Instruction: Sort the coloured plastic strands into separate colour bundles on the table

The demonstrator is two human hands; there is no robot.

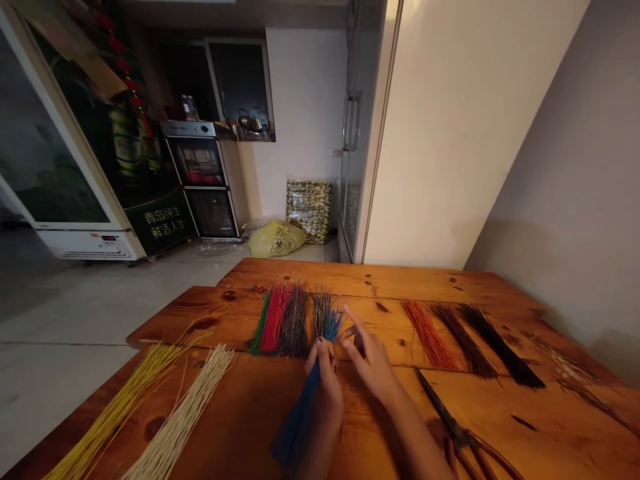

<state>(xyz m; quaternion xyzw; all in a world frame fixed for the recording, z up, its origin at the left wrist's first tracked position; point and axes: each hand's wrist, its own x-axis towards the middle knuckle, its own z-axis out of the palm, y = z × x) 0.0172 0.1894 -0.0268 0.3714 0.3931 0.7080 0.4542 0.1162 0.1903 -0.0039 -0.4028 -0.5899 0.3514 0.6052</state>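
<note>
My left hand (327,373) is closed around a bundle of thin blue strands (300,417). The bundle's long end hangs down to the left, blurred, and its loose tips stick out above my fist. Just right of those tips is my right hand (367,353), index finger stretched out and the other fingers partly bent, with nothing visible in it. Right behind the blue tips lies a small bunch of dark mixed strands (320,310). To its left, green strands (259,330), red strands (276,317) and dark multicoloured strands (294,323) lie side by side.
Yellow strands (120,407) and cream strands (183,417) lie at the left of the wooden table (240,413). Orange (430,337), dark brown (465,340) and black bundles (503,347) lie at the right. Large scissors (457,430) rest near my right forearm, beside scattered loose strands (570,363).
</note>
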